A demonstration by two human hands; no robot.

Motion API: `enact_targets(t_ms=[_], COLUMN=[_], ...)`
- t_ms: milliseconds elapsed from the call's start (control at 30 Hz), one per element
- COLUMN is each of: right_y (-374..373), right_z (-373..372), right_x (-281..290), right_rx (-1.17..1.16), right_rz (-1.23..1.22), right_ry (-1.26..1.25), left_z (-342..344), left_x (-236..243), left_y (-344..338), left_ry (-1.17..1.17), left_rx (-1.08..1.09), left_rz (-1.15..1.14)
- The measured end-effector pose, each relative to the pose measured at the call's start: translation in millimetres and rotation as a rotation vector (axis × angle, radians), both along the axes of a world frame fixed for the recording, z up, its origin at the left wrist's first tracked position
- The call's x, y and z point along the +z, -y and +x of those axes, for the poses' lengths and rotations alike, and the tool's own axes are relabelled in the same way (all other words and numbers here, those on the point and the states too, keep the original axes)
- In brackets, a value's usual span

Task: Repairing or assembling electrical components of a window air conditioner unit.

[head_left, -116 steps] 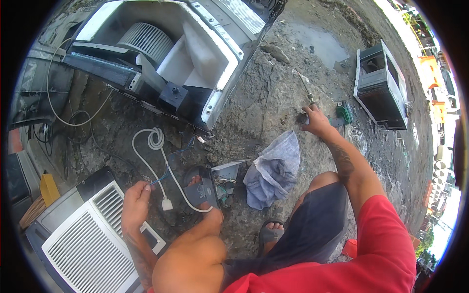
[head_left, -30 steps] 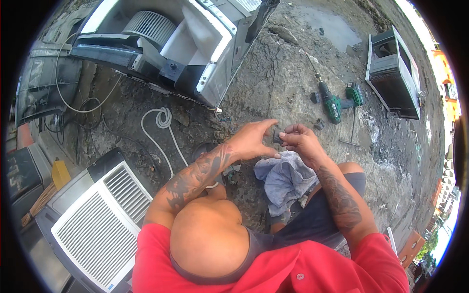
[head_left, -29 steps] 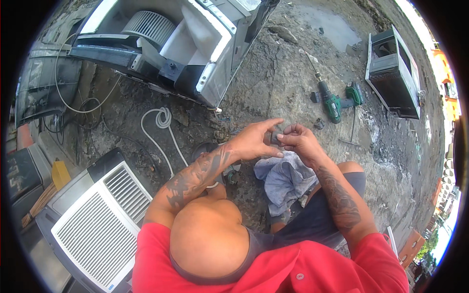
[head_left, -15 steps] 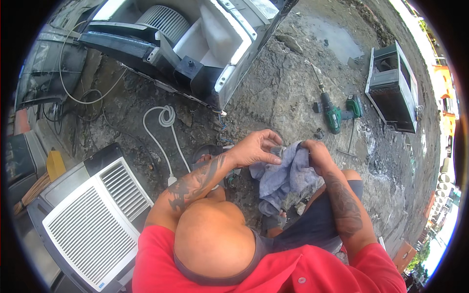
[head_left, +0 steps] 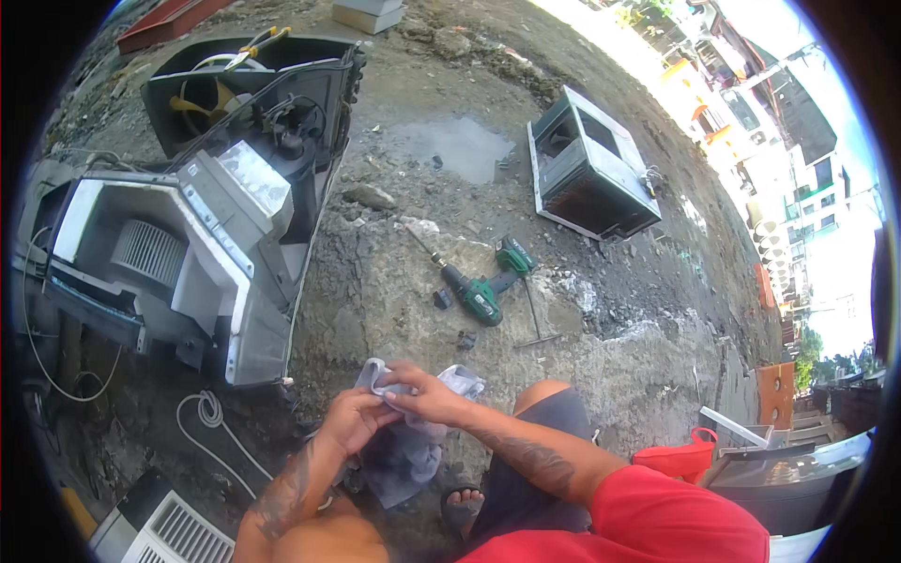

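Note:
My two hands meet over a crumpled grey-blue rag [head_left: 404, 464] that hangs down between my knees. My right hand [head_left: 424, 394] is closed on the upper part of the cloth. Close beside it, my left hand [head_left: 349, 420] has its fingers curled in at the rag's edge. A small greyish piece showed in the left fingers a moment ago; cloth and fingers hide it now. Ahead on the ground lies a green cordless drill [head_left: 481, 298] with a long bit, a thin metal T-shaped rod [head_left: 537, 319] next to it.
An opened air-conditioner chassis [head_left: 246, 272] with a blower wheel stands at left. A smaller metal casing [head_left: 596, 169] sits far right of a puddle [head_left: 455, 145]. A white cord [head_left: 211, 413] and a white louvred grille [head_left: 178, 530] are lower left. A red bag [head_left: 678, 457] lies at right.
My view has swung to the right and up. My hands have come together at the rag, and the small piece in my left fingers has gone out of sight.

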State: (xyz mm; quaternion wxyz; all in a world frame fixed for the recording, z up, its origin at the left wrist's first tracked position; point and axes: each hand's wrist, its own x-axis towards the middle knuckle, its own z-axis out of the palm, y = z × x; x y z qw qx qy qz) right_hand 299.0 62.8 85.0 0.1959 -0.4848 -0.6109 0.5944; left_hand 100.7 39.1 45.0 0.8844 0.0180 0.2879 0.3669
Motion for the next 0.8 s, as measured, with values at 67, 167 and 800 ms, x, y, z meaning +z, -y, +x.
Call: enact_targets(t_ms=[67, 167, 800], right_y=[-2.5, 3.7, -25.0], right_z=[0.3, 1.8, -21.9], right_x=[-1.0, -20.0, 43.1], right_rx=[0.003, -0.121, -0.827], right_rz=[0.002, 0.301, -0.286], right_ry=[0.088, 0.247, -0.165], left_z=[5.1, -0.3, 37.4], left_x=[8.1, 24.5, 14.0], left_y=[-1.6, -28.9, 1.5], left_ry=[-0.089, -1.036, 0.008], left_rx=[-0.145, -0.885, -0.053], left_rz=[0.023, 0.628, 0.100])
